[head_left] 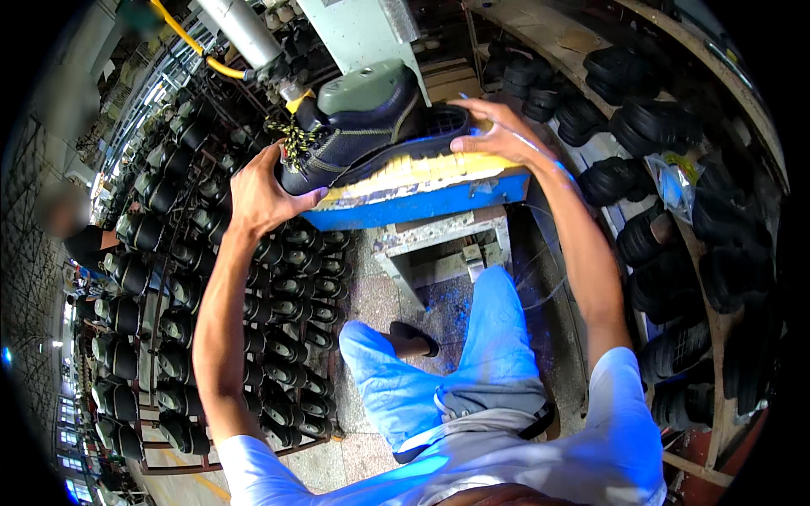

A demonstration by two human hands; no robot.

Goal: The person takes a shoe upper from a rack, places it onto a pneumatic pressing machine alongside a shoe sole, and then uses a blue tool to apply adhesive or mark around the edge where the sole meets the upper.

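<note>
A black work shoe (pixel 354 133) with yellow-flecked laces sits on a green shoe last (pixel 367 87), toe to the left. Beneath it is a black rubber sole (pixel 443 122); at the heel the shoe stands apart from the sole, and the sole's inner grid shows. My left hand (pixel 257 194) is closed around the toe end, thumb on the near side. At the heel end, my right hand (pixel 504 135) pinches the sole between thumb and fingers. Both shoe and sole rest on a worn yellow pad (pixel 413 173) over a blue base (pixel 422 202).
A metal cylinder (pixel 240 34) with a yellow hose (pixel 181 34) hangs over the shoe's toe, beside a pale machine column (pixel 359 34). Racks of lasted shoes (pixel 173 367) fill the left. Black soles (pixel 658 126) line shelves on the right. Another person (pixel 84 240) is at far left.
</note>
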